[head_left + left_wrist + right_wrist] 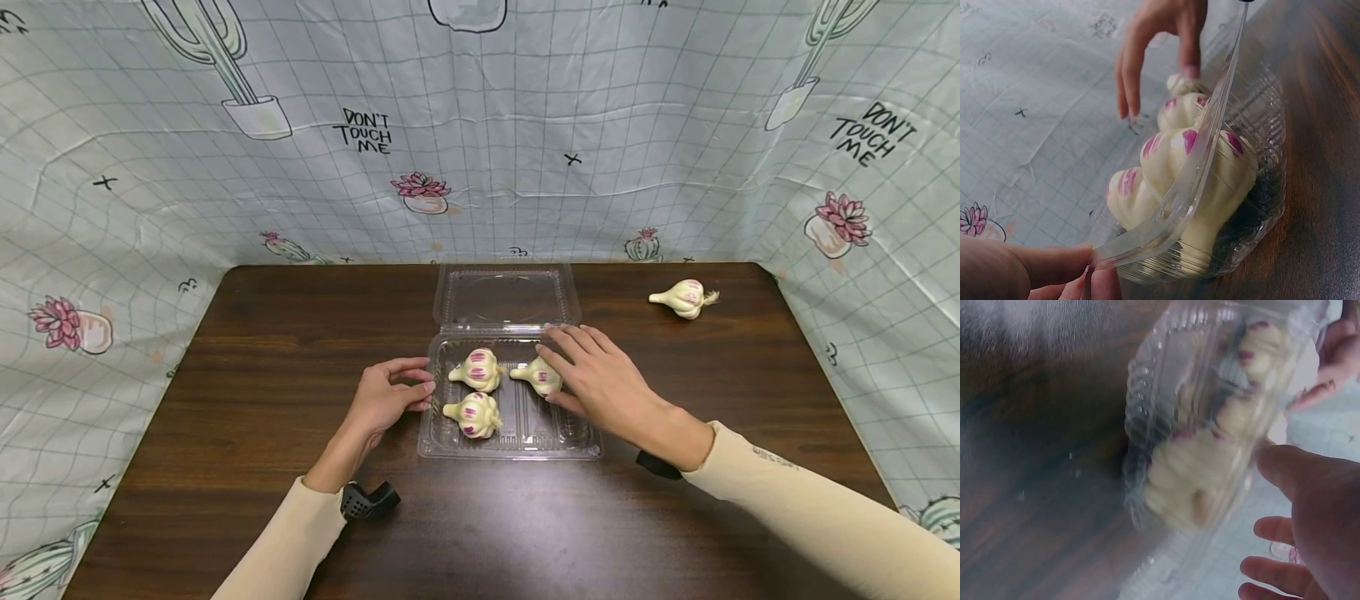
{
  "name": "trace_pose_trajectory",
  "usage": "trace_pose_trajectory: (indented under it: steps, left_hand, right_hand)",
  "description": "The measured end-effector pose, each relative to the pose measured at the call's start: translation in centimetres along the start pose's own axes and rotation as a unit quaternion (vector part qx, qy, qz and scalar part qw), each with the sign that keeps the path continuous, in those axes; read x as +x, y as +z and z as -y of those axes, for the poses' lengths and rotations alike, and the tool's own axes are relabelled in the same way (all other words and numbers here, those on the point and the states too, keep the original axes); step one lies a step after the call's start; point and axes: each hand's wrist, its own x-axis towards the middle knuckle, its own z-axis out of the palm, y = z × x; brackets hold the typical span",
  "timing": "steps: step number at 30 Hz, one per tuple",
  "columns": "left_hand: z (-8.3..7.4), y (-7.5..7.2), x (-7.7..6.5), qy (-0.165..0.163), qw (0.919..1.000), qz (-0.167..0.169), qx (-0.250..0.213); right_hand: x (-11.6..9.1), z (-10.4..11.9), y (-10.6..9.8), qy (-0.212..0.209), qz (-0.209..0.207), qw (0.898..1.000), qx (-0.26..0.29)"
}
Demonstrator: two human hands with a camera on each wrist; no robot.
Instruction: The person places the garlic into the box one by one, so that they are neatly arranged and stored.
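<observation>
A clear plastic clamshell box (510, 456) lies with its lid folded back, holding three garlic bulbs with purple marks. Two of them, the upper left bulb (477, 371) and the lower left bulb (476, 415), lie side by side. My left hand (386, 400) pinches the box's left rim between thumb and fingers, plain in the left wrist view. Over the right part of the box is my right hand (607, 387), fingers extended and partly covering the third garlic bulb (540, 377). In the right wrist view its thumb (1285, 465) is at the box edge, the fingers apart.
Behind the box its lid (510, 296) lies back on the dark wooden table (300, 333). Another garlic bulb (684, 298) sits at the table's back right. A patterned cloth (510, 108) hangs around the back and sides.
</observation>
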Motion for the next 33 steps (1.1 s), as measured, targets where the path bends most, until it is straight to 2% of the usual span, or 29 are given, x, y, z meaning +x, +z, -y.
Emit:
trace_pose_trajectory:
  steps: [4, 15, 25, 33]
  left_hand:
    - [0.0, 0.0, 0.0, 0.001, 1.0000, -0.002, 0.004]
    - [0.0, 0.0, -0.1, 0.002, 1.0000, -0.003, 0.008]
    - [0.0, 0.1, -0.1, 0.002, 0.9999, -0.007, 0.010]
    - [0.2, 0.1, 0.0, 0.002, 1.0000, -0.006, 0.007]
  right_hand:
    - [-0.4, -0.7, -0.7, 0.017, -0.010, 1.000, 0.004]
    - [-2.2, -4.2, -1.4, 0.060, -0.083, 0.995, 0.018]
    - [-4.0, -7.5, -1.4, 0.117, -0.086, 0.989, 0.010]
    - [-5.3, -10.2, -0.6, 0.167, -0.065, 0.984, 0.003]
